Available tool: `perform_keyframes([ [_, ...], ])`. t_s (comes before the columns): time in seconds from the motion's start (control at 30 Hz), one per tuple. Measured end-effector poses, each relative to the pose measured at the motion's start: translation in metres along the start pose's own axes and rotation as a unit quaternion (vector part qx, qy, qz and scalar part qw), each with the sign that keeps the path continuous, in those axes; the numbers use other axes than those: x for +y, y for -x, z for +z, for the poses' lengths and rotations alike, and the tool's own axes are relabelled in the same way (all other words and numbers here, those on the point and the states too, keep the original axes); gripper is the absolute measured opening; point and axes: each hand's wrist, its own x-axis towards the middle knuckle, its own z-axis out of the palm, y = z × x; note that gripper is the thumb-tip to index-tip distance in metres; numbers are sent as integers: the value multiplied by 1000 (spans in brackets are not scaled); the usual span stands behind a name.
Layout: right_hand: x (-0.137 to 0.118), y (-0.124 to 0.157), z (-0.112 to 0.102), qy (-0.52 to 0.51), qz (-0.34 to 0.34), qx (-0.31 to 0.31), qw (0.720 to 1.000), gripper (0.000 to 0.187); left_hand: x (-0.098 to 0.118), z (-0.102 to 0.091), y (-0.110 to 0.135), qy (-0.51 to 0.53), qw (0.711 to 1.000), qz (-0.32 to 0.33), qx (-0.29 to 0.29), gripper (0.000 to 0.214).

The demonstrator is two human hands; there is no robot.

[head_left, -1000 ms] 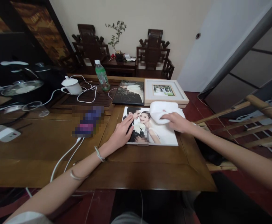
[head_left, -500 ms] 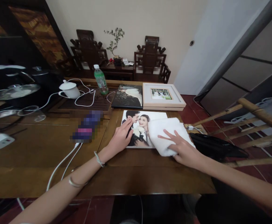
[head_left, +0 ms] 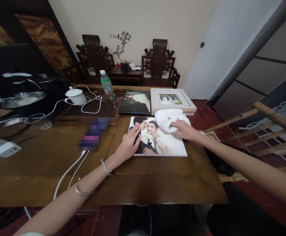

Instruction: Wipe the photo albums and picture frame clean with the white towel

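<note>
Lightly brace the photo panel point(head_left: 159, 144), under and right of your left hand point(head_left: 126, 144) with its fingers outstretched, while your right hand point(head_left: 186, 130), clamped on the white cloth point(head_left: 167, 118) at its fingertips, should glide flat and evenly.

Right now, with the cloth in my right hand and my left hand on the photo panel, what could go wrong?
Your left hand rests on the photo panel, so its fingers might leave smudges. Your right hand has the white cloth at the far right corner, close to the pale framed picture; a longer push could nudge that frame.
</note>
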Motion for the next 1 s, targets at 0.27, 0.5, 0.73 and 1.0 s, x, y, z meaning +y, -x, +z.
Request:
perform_keyframes([
  [0.27, -61, 82, 13, -24, -32, -2, 999, 38, 4, -2, -1, -7, 1000, 12, 0, 47],
  [0.5, -97, 113, 5, -48, -53, -41, 997, 42, 6, -2, 0, -7, 1000, 3, -1, 47],
  [0.73, -53, 52, 0, -27, -18, -31, 999, 39, 5, -4, -1, -5, 1000, -13, -16, 46],
  [1.0, -7, -4, 10, -11, -31, 2, 999, 54, -2, 2, 0, 2, 1000, 4, 2, 46],
])
